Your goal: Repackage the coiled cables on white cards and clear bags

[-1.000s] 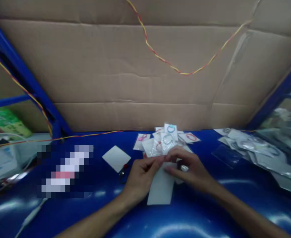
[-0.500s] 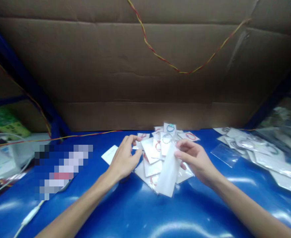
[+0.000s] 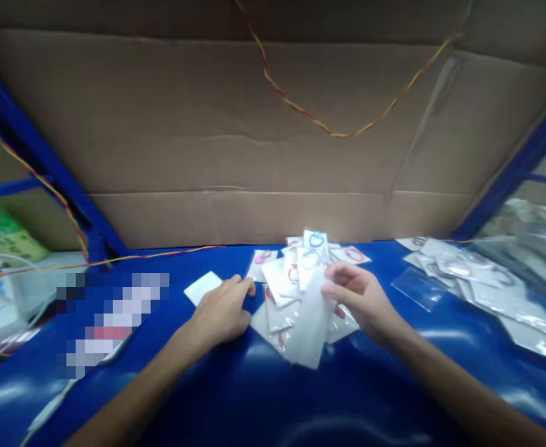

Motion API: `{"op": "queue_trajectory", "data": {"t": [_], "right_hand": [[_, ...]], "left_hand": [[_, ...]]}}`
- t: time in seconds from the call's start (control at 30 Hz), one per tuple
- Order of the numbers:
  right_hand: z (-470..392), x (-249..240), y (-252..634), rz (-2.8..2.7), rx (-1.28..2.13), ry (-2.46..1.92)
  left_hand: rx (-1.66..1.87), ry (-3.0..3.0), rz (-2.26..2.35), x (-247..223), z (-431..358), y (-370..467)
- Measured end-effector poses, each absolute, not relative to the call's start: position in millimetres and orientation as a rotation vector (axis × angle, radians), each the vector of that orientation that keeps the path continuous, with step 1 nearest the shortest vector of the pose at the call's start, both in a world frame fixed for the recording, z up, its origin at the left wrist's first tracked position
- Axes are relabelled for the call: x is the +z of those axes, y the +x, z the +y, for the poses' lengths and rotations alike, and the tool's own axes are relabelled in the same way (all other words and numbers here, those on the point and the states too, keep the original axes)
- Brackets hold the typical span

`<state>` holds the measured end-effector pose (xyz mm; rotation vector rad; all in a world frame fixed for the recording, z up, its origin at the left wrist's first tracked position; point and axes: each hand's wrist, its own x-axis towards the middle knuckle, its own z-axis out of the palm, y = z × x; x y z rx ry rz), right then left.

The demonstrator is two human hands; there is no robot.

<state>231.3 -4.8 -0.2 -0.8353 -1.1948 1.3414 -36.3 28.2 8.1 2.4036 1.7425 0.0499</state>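
My right hand [image 3: 363,301] pinches the top of a long, translucent white strip [image 3: 310,332], perhaps a plastic sleeve. It hangs over a pile of small clear packets holding white cards [image 3: 279,279], several with red or blue bracelet-like rings on them. My left hand [image 3: 221,310] is low over the table, left of the pile, its fingers bent and thumb apart, with nothing visible in it. Just beyond its knuckles lies a blank white card [image 3: 202,287], partly hidden by the hand.
The table has a shiny blue cover [image 3: 249,397]. To the right lie a clear empty bag [image 3: 418,288] and a heap of packets [image 3: 496,292]. A pixelated object [image 3: 112,326] with a cable is on the left. Cardboard [image 3: 273,155] with a hanging twisted wire [image 3: 322,124] closes the back.
My left hand has moved down and left, away from the pile, and its fingers are more bent. My right hand still holds the strip in nearly the same place. The view has shifted slightly.
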Motion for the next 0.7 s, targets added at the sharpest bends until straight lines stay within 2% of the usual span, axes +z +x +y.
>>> {"op": "queue_trajectory", "data": {"t": [0.3, 0.7], "right_hand": [[-5.2, 1.5, 231.3, -1.201, 1.338, -0.857], [-3.8, -0.3, 231.7, -1.192, 1.348, -0.84]], "left_hand": [[0.193, 2.424, 1.653, 5.7, 28.4, -38.8], [0.112, 2.452, 1.767, 10.6, 22.2, -36.0]]}}
